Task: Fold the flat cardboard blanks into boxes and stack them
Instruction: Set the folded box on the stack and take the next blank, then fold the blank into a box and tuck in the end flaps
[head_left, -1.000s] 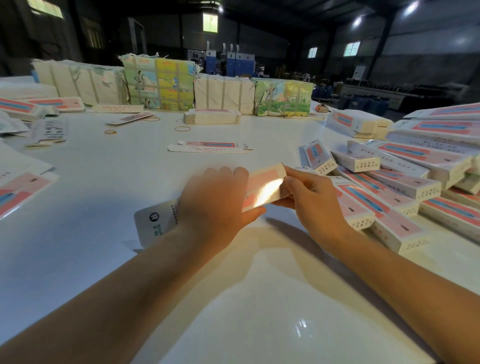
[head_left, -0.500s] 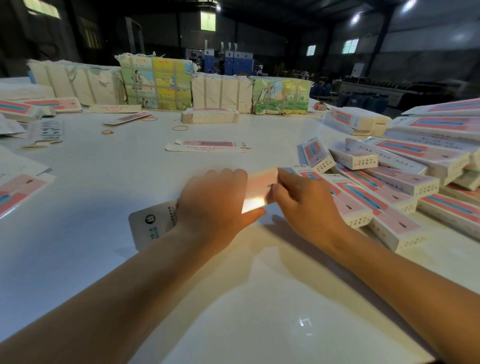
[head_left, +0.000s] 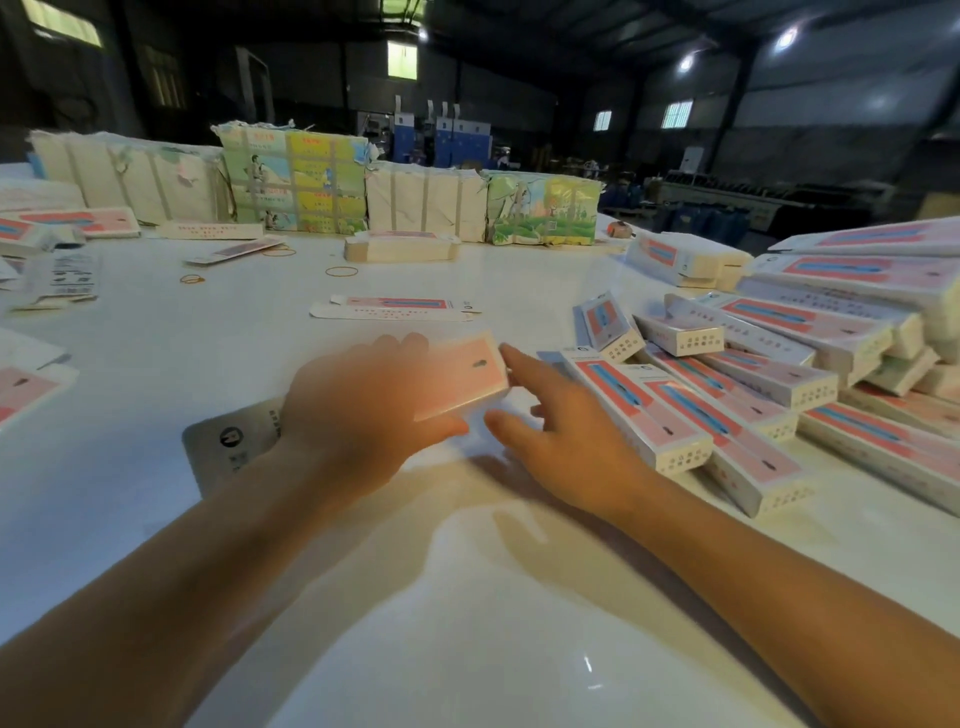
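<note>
Over the near middle of the white table (head_left: 156, 364), left hand (head_left: 363, 410) wrapped round a long pink-and-white folded box (head_left: 462, 376), fingers curled over the far edge and thumb pressed along the near side, box tilted and lifted a little, its grey-printed end poking out behind the wrist. Just beside its right end, right hand (head_left: 561, 441) with fingers spread and straight, holding nothing, forefinger tip at or almost at the box corner; contact hard to judge through blur. To the right, a sloping pile of finished boxes (head_left: 727, 405), overlapping one another. Farther back, one flat blank (head_left: 395, 307) lying alone, a short stack of blanks (head_left: 402, 247), loose rubber bands (head_left: 341, 271), wrapped bundles (head_left: 291, 182) along the far edge.
</note>
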